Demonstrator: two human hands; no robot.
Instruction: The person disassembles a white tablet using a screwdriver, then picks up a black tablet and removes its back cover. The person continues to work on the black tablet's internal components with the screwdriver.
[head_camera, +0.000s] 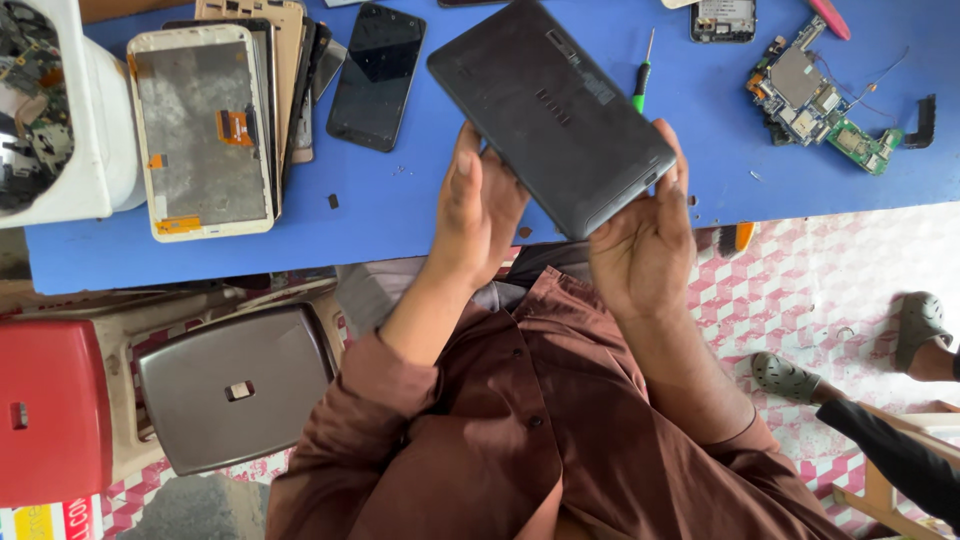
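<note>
A dark grey tablet (550, 110) is held back-side up and tilted above the front edge of the blue table (420, 215). My right hand (645, 235) grips its lower right corner, thumb on the edge. My left hand (478, 205) presses against the tablet's lower left edge with fingers together and thumb raised. Brown sleeves cover both forearms.
A stack of tablet frames and screens (215, 120) lies at the left, a black phone screen (377, 75) beside it. A green-handled screwdriver (642, 85), circuit boards (820, 95) and a white tub (60, 110) sit on the table. Grey (235, 385) and red stools (50, 410) stand below. Another person's sandalled feet (850, 365) are at right.
</note>
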